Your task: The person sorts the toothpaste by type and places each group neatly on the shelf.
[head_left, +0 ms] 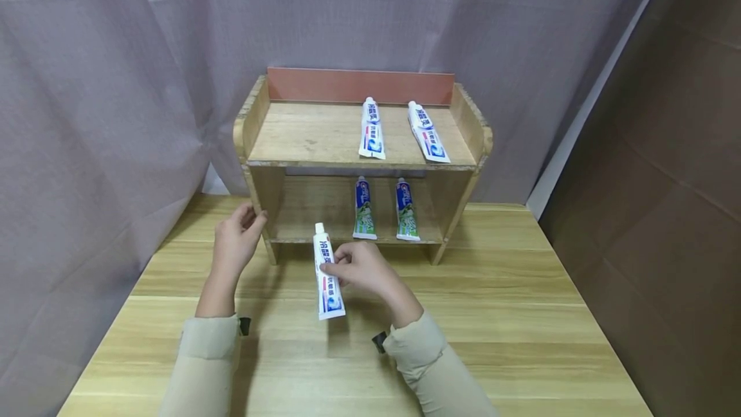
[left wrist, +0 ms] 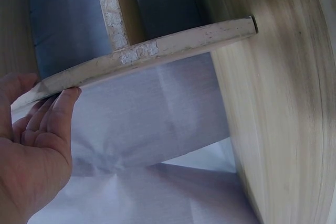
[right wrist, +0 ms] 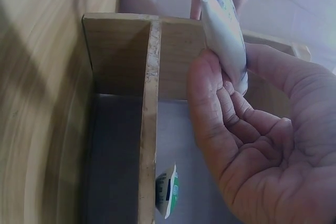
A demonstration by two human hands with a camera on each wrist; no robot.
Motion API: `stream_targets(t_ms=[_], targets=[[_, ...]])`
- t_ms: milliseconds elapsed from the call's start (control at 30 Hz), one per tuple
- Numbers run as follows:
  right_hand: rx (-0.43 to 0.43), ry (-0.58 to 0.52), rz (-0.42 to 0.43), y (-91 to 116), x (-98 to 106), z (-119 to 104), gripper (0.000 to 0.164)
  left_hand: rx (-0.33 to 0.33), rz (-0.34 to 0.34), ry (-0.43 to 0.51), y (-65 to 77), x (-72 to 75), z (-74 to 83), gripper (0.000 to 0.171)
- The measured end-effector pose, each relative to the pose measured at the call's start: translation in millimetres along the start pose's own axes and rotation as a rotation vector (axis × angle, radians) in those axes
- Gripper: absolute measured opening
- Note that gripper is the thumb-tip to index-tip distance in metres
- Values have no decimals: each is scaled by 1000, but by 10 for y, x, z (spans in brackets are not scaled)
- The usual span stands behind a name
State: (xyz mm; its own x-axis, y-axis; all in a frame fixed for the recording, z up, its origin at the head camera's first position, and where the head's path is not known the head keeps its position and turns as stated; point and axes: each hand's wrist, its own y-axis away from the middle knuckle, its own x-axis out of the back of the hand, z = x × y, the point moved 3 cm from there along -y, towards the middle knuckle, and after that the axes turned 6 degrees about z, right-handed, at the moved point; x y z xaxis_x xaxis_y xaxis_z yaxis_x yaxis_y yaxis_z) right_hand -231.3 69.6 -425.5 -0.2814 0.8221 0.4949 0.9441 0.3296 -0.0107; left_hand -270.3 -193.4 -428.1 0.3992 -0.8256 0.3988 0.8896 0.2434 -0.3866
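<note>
My right hand [head_left: 367,269] pinches a white toothpaste tube [head_left: 330,285] between thumb and fingers, cap end away from me, in front of the wooden shelf [head_left: 324,166]. In the right wrist view the same white tube [right wrist: 223,30] stands between thumb and fingertips. My left hand [head_left: 237,237] grips the front edge of the shelf's left side panel [left wrist: 173,48], thumb on one side and fingers on the other. Two white tubes [head_left: 372,130] [head_left: 427,134] lie on the upper board. On the lower board lie two blue-green toothpaste tubes [head_left: 363,210] [head_left: 407,211].
The shelf stands on a wood-grain table [head_left: 498,314]. A reddish strip [head_left: 359,86] runs along the back of its top. Behind hangs a grey curtain [head_left: 336,11], and a brown surface [head_left: 654,147] rises along the right side.
</note>
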Motion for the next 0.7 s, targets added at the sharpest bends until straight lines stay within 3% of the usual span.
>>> stream_targets(t_ms=[700], targets=[[38, 56, -1, -31, 126, -174, 22, -9, 9, 2, 6, 4, -1, 33]])
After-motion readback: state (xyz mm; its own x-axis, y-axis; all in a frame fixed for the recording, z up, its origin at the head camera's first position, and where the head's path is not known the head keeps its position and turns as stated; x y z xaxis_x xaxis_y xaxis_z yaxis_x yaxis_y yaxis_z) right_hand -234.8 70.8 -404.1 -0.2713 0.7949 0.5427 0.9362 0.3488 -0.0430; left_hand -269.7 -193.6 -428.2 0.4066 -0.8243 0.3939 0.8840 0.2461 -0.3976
